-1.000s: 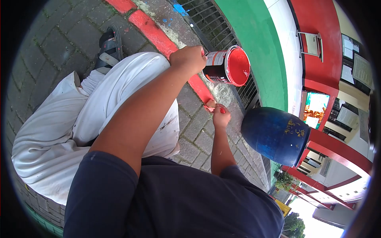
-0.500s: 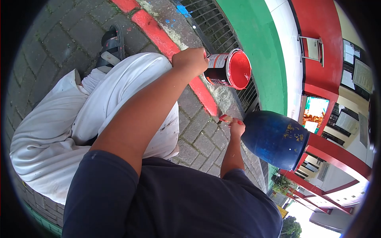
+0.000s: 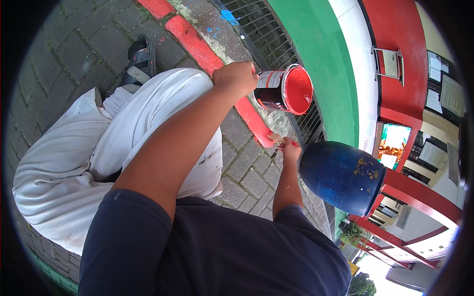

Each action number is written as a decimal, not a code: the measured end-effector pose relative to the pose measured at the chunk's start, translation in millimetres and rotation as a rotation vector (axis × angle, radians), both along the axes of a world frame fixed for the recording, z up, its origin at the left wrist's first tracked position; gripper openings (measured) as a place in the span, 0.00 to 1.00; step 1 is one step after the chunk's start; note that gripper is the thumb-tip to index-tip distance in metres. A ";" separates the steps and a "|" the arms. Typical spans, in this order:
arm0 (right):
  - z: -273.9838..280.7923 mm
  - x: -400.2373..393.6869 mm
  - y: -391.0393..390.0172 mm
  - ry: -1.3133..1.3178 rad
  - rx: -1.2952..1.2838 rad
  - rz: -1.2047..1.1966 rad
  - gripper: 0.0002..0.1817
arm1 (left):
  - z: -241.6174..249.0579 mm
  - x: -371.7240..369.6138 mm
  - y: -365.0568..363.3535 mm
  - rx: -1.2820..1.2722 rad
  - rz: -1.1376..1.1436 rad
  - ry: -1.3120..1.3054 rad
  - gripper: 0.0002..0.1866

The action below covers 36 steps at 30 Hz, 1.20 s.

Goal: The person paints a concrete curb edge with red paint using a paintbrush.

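Note:
My left hand (image 3: 236, 78) is closed at the edge of a paint bucket (image 3: 270, 92), holding it tilted over the kerb so that the red paint inside faces up and right. My right hand (image 3: 291, 148) pinches a paintbrush (image 3: 278, 139) with red-stained fingers around it. The brush tip meets the lower end of the red painted kerb strip (image 3: 254, 121); its bristles are partly hidden. Red paint marks both hands.
A blue barrel (image 3: 340, 172) stands just right of my right hand. A metal drain grate (image 3: 261, 27) runs between the kerb and a green wall base (image 3: 316, 54). Grey paving (image 3: 242, 182) and my sandalled foot (image 3: 140, 61) lie on the near side.
My right hand has moved slightly up and left, bringing the brush onto the end of the red strip. The bucket has barely shifted in my left hand.

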State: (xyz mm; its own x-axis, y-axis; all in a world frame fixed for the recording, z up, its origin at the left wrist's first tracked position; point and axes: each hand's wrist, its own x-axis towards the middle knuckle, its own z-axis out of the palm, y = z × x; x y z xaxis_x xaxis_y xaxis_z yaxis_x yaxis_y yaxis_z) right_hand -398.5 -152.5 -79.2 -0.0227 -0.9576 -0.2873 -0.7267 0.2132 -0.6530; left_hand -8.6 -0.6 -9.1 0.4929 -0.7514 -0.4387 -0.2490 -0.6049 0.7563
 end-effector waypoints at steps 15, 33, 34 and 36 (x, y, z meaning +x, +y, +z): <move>-4.2 47.3 29.1 -0.316 0.023 0.153 0.11 | -2.1 -2.9 -2.0 0.011 -0.014 -0.018 0.18; 1.9 -65.0 -1.4 0.059 -0.013 -0.118 0.10 | -2.9 -2.1 -1.4 0.017 -0.008 -0.043 0.18; 9.3 -63.9 -6.8 0.061 -0.018 -0.132 0.10 | -2.2 -2.5 -1.2 0.014 -0.008 -0.046 0.18; 17.1 -53.6 -5.0 -0.104 -0.041 -0.138 0.10 | -1.4 -4.3 -1.3 0.013 -0.016 -0.038 0.18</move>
State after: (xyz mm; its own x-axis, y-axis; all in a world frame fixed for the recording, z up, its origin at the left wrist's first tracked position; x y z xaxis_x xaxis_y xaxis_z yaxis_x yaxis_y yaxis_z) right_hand -452.2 -157.5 -62.1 -0.1271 -0.9583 -0.2561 -0.6204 0.2783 -0.7333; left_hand -12.9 -1.9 -10.6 0.4970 -0.7539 -0.4297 -0.2874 -0.6102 0.7382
